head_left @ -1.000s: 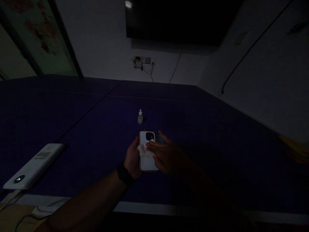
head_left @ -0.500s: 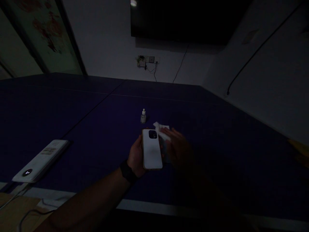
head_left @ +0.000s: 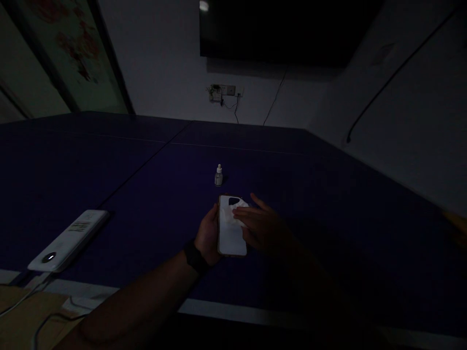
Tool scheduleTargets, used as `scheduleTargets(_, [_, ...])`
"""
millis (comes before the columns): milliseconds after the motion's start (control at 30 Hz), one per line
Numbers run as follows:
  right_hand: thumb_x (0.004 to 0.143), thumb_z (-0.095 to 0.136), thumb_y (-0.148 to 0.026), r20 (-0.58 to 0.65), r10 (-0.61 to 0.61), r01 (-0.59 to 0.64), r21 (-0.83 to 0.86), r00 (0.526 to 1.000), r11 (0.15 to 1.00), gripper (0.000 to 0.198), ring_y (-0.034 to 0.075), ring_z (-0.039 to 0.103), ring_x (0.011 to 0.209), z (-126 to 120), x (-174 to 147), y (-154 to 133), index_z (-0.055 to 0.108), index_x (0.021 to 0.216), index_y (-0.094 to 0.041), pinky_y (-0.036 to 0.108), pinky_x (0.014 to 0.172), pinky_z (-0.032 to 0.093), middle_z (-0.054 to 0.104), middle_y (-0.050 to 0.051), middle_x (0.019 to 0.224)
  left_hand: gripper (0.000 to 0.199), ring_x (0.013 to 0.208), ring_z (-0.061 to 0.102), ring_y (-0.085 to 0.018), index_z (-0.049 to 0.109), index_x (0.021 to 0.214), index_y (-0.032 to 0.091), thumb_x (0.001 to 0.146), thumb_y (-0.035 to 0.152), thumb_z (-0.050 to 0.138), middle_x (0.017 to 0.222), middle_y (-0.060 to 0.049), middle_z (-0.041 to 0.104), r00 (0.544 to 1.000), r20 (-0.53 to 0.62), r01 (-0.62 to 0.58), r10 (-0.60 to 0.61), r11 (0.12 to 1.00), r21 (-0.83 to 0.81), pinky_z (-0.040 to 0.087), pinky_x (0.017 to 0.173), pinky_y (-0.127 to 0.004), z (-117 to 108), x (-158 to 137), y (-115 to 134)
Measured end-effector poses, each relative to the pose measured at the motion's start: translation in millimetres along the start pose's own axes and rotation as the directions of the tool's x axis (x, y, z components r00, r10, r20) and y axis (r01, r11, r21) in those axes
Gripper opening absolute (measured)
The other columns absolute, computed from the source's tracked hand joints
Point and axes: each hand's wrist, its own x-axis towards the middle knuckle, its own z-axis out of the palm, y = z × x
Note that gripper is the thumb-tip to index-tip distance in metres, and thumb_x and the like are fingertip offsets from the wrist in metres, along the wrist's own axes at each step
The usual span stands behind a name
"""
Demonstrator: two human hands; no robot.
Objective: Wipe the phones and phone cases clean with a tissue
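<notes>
My left hand (head_left: 208, 233), with a dark band at the wrist, is closed around a phone (head_left: 232, 243) with a white back and a brownish edge. The camera side of the phone faces up. A crumpled white tissue (head_left: 229, 214) lies against the phone's back, just below and partly over the dark camera block. My right hand (head_left: 260, 223) presses the tissue there with its fingers, the forefinger slightly raised. Beyond the phone, a small dropper bottle (head_left: 218, 177) with a white top stands upright on the table.
A white power bank (head_left: 69, 240) with a lit round display lies on the purple table (head_left: 164, 180) at left, a cable (head_left: 32, 294) running from it. At the back wall are sockets (head_left: 224, 91) with wires, below a large dark screen (head_left: 284, 31). The room is dim.
My right hand has moved left with the tissue, from beside the phone onto its back. The left hand still holds the phone in much the same place.
</notes>
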Motion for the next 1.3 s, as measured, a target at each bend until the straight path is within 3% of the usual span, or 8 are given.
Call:
scheduleTargets(133, [0.089,0.049,-0.015,-0.018,-0.005,0.005,-0.015,1.0,1.0,0.03,0.023,0.075,0.104,-1.1,2.6,1.0,0.07,0.109,-0.015,0.057,0.115,0.043,0.078,0.012,0.111,0.051,0.079,0.071,-0.023,0.062,0.13,0.013,0.102,0.049,0.038,0.099,-0.012,0.075,1.0,-0.001,0.008,-0.008,0.999,0.049,0.05,0.081,-0.035,1.8,-3.0,0.4])
scheduleTargets(300, [0.086,0.05,-0.014,0.002,-0.109,0.109,0.02,0.994,0.994,0.03,0.023,0.076,0.097,-0.6,-3.8,0.8,0.071,0.108,-0.015,0.049,0.106,0.053,0.079,0.011,0.105,0.049,0.077,0.07,-0.022,0.061,0.13,0.013,0.102,0.047,0.039,0.098,-0.01,0.074,1.0,0.011,0.01,-0.011,0.999,0.034,0.049,0.081,-0.034,-1.2,-1.8,-1.4])
scheduleTargets(400, [0.086,0.052,-0.014,0.011,-0.127,0.126,0.054,0.992,0.991,0.032,0.023,0.076,0.096,-1.1,-4.3,1.4,0.07,0.112,-0.019,0.049,0.107,0.053,0.08,0.008,0.105,0.05,0.081,0.07,-0.023,0.063,0.127,0.01,0.102,0.047,0.04,0.101,-0.013,0.074,0.999,0.032,-0.01,0.009,0.999,0.038,0.05,0.083,-0.035,-2.8,0.3,-1.0])
scheduleTargets(567, [0.09,0.05,-0.015,-0.02,-0.058,0.058,0.002,0.998,0.998,0.031,0.024,0.075,0.1,-4.2,2.1,2.9,0.067,0.115,-0.019,0.047,0.107,0.053,0.078,0.01,0.111,0.047,0.086,0.07,-0.022,0.066,0.123,0.011,0.103,0.044,0.038,0.104,-0.012,0.074,0.999,0.017,-0.029,0.029,1.0,0.008,0.049,0.087,-0.034,1.0,-0.4,2.8])
scheduleTargets(733, [0.088,0.054,-0.02,-0.046,-0.162,0.163,0.004,0.986,0.987,0.029,0.025,0.074,0.101,-2.8,-4.0,8.2,0.068,0.114,-0.017,0.047,0.097,0.058,0.079,0.01,0.108,0.051,0.077,0.07,-0.021,0.066,0.122,0.009,0.104,0.044,0.035,0.098,-0.012,0.075,1.0,0.017,0.009,-0.01,0.999,0.043,0.05,0.081,-0.033,3.2,-2.4,4.7])
scheduleTargets(933, [0.091,0.05,-0.018,-0.031,-0.056,0.056,0.0,0.998,0.998,0.034,0.024,0.073,0.104,0.4,-5.5,9.4,0.066,0.121,-0.017,0.048,0.103,0.055,0.077,0.012,0.115,0.052,0.082,0.071,-0.022,0.063,0.13,0.009,0.103,0.046,0.039,0.104,-0.013,0.075,0.999,0.036,0.004,-0.006,0.999,0.043,0.05,0.084,-0.034,1.9,-2.8,4.9])
scheduleTargets(1100, [0.09,0.052,-0.019,-0.057,-0.133,0.132,-0.023,0.99,0.991,0.028,0.023,0.074,0.103,-1.2,-3.6,8.1,0.069,0.112,-0.019,0.046,0.098,0.058,0.079,0.008,0.11,0.053,0.077,0.07,-0.022,0.062,0.131,0.008,0.103,0.045,0.036,0.097,-0.012,0.075,1.0,0.006,0.027,-0.027,0.998,0.064,0.05,0.081,-0.034,0.6,-1.1,6.9])
scheduleTargets(1300, [0.091,0.052,-0.02,-0.047,-0.139,0.138,-0.018,0.989,0.99,0.027,0.023,0.075,0.101,-4.9,-3.5,10.5,0.067,0.114,-0.017,0.045,0.1,0.058,0.079,0.009,0.11,0.049,0.078,0.071,-0.021,0.066,0.121,0.009,0.104,0.044,0.036,0.098,-0.013,0.075,0.999,0.016,0.031,-0.033,0.997,0.068,0.05,0.08,-0.033,5.9,-3.9,9.3])
